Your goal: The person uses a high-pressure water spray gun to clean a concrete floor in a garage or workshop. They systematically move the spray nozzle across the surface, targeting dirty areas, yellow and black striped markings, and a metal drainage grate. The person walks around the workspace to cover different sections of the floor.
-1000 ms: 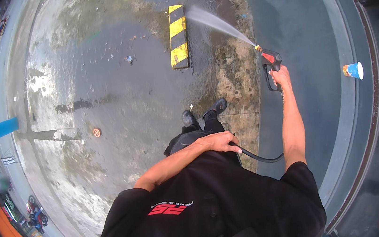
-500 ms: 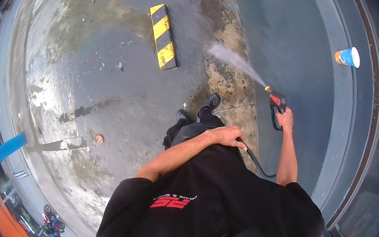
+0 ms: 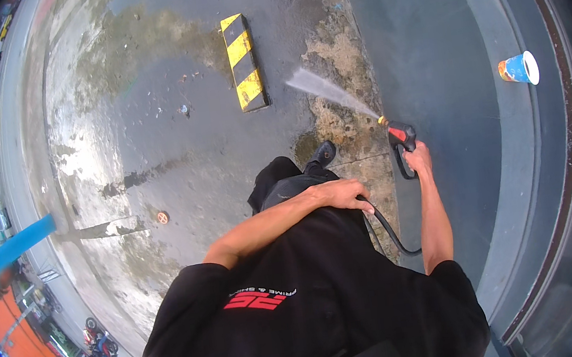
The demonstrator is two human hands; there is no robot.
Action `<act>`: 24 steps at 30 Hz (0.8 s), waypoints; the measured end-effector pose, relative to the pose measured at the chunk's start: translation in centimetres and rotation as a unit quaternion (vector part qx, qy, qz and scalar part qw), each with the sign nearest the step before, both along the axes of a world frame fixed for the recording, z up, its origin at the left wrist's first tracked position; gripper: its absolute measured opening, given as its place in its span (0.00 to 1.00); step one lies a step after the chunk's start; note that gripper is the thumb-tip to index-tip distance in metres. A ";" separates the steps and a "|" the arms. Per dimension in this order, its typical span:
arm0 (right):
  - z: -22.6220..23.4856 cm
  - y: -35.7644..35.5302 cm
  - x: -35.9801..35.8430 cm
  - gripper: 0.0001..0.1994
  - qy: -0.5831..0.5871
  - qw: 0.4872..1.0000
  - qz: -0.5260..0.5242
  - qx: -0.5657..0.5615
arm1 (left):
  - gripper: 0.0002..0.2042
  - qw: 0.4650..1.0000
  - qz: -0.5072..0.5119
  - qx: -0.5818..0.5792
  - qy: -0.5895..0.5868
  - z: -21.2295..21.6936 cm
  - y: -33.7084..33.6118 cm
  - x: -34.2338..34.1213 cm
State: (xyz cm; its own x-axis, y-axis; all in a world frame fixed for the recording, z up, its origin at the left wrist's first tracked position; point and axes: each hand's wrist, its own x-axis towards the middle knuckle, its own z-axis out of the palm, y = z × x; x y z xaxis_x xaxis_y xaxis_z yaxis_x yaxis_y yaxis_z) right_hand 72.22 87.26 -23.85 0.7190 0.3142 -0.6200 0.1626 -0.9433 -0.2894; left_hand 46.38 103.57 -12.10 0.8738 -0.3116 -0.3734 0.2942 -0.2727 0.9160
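My right hand (image 3: 417,156) is wrapped round the grip of a black and red pressure washer gun (image 3: 401,134) with a yellow nozzle. A white fan of water (image 3: 332,91) shoots from it, up and to the left, over the stained concrete strip (image 3: 341,132). In front of my waist, my left hand (image 3: 344,194) is closed on a black hose (image 3: 391,235), which curves off to the right below my right forearm. One dark shoe (image 3: 323,153) shows beyond my left hand; my other foot is hidden.
Ahead on the wet concrete lies a yellow and black striped wheel stop (image 3: 243,62). A blue and orange paper cup (image 3: 519,69) stands on the grey ledge at right. Far left are a parked motorcycle (image 3: 99,340), an orange canopy (image 3: 28,346) and a blue bar (image 3: 13,253).
The gun and my right hand have shifted left and slightly forward, and the spray now lands further left, nearer the wheel stop. My left foot has gone out of sight.
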 end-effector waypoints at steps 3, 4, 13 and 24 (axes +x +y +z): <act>-0.4 1.0 0.6 0.12 -0.034 0.999 -0.027 0.017 | 0.28 1.000 0.002 0.001 -0.005 0.4 0.6 0.3; -0.2 1.3 0.9 0.11 -0.016 0.999 -0.020 0.019 | 0.28 1.000 -0.001 0.005 -0.004 0.6 0.9 0.4; 1.0 3.0 2.1 0.05 0.080 0.990 -0.083 0.080 | 0.28 0.999 0.039 -0.002 0.017 0.4 1.2 0.8; 1.2 3.4 1.2 0.07 0.069 0.984 -0.101 0.128 | 0.27 0.999 0.039 -0.001 -0.022 -0.3 1.2 1.0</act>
